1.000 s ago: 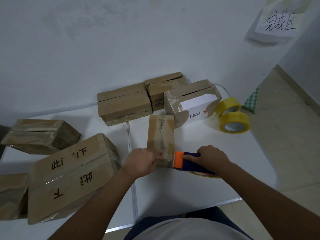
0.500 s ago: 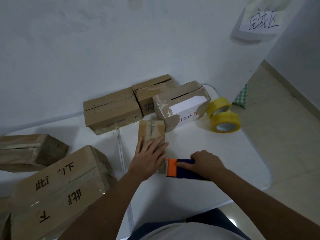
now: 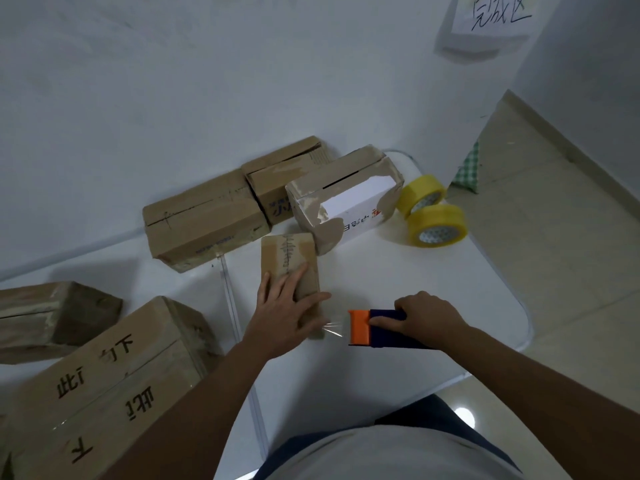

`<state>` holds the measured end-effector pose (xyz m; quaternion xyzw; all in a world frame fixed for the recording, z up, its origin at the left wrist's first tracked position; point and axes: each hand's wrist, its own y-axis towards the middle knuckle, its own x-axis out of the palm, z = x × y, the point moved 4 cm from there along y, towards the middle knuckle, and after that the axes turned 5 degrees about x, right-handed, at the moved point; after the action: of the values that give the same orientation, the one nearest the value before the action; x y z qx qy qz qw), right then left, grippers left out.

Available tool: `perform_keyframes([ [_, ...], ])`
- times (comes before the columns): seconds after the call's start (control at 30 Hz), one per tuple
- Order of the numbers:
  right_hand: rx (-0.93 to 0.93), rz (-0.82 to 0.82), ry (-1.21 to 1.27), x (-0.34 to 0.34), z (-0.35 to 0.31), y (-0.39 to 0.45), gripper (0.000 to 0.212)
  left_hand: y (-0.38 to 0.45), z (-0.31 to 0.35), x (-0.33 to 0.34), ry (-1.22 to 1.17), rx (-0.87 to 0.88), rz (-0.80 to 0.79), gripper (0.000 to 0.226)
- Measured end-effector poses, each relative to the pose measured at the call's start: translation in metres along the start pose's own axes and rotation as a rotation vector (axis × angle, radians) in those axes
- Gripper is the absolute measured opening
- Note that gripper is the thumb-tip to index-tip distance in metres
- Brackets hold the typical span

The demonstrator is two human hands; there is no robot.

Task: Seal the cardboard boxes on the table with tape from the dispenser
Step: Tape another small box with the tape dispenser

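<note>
white table [image 3: 433, 271] carries several cardboard boxes: a large lettered box [image 3: 100, 386] at near left, a worn box [image 3: 48, 317] beyond it, two more boxes [image 3: 204, 220] against the wall, a torn white-sided box [image 3: 346, 199] just behind the work. two yellow tape rolls [image 3: 437, 225] sit at far right. small box [image 3: 291, 271] lies at centre; left hand [image 3: 284, 313] presses flat on it, fingers straight. right hand [image 3: 424, 318] grips the tape dispenser [image 3: 372, 328] just right of the box, clear tape [image 3: 334, 329] spanning between.
</note>
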<state>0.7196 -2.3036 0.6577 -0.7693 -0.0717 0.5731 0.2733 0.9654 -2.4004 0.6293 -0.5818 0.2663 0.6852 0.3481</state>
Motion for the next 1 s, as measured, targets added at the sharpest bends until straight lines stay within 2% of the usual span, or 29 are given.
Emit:
perform_keyframes([
  [0.2,0.004,-0.008,0.015,-0.013,0.009,-0.003,0.080,-0.001,-0.001,0.000,-0.007,0.018,0.061,0.049],
  [0.3,-0.005,0.019,0.003,-0.014,0.016,-0.008,0.089,0.000,0.000,-0.001,-0.008,0.025,0.104,0.046],
  [0.47,0.003,0.022,0.055,-0.006,0.020,-0.014,0.088,0.000,-0.002,0.000,-0.014,0.021,0.085,0.047],
  [0.63,-0.019,0.019,0.045,-0.007,0.027,-0.023,0.060,0.000,-0.002,0.001,-0.018,0.023,0.078,0.047],
  [0.8,-0.004,0.024,0.008,-0.008,0.030,-0.023,0.064,0.000,-0.002,0.001,-0.020,0.008,0.073,0.047],
  [1.0,0.024,-0.095,0.029,-0.009,0.027,-0.018,0.043,-0.001,0.007,-0.002,0.030,-0.009,0.147,0.046],
])
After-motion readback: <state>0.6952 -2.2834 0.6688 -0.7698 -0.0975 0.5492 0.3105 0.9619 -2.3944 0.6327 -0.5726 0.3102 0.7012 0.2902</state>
